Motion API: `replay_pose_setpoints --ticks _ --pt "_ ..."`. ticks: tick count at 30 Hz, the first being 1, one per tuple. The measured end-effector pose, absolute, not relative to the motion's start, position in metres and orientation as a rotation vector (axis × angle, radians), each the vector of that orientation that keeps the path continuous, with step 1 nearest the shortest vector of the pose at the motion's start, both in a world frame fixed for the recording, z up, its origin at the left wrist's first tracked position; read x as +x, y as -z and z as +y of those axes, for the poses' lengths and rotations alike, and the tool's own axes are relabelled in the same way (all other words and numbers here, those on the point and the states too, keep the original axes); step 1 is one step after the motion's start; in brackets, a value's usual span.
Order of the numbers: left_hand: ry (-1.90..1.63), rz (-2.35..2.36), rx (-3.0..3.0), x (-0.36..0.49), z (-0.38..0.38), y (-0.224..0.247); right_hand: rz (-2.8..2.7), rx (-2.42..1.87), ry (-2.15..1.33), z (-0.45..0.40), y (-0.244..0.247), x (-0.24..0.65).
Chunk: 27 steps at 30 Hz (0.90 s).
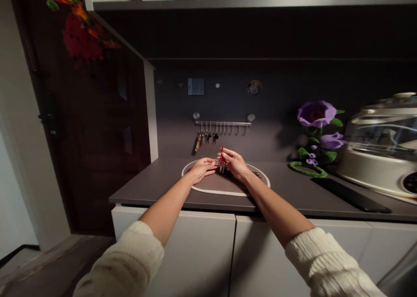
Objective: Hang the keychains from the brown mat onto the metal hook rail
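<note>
Just above an oval mat (221,192) with a white rim, my two hands meet over a small bunch of keys (223,166) with a red tag (222,154). My right hand (235,163) pinches the red tag between thumb and fingers, and the keys hang below. My left hand (204,169) comes in from the left, its thumb and fingertips closed at the side of the keys. The small part between its fingertips is hard to make out. More keys (257,174) lie on the mat, partly behind my right wrist.
A clear hook rail (224,123) on the wall holds several hanging keys (208,137) at its left end. To the right are purple artificial flowers (316,113), a dark flat slab (352,196) and a white appliance (378,158). A shelf (247,2) overhangs the counter.
</note>
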<state>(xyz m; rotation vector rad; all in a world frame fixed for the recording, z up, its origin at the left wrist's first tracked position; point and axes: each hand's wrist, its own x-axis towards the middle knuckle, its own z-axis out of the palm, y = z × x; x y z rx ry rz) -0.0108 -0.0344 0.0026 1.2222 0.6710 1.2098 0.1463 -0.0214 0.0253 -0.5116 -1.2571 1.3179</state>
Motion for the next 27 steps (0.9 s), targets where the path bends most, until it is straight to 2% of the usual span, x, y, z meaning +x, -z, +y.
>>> replay_pose_setpoints --ticks 10,19,27 --pt "-1.315 0.827 1.325 -0.007 -0.028 0.001 -1.248 -0.659 -1.112 -0.016 -0.045 0.148" --pt "-1.646 1.340 1.834 -0.006 -0.007 0.010 -1.268 -0.731 -0.865 0.011 -0.067 0.141" --pt "-1.587 1.435 2.000 -0.005 -0.010 0.006 -1.163 -0.896 -0.580 0.054 -0.085 0.131"
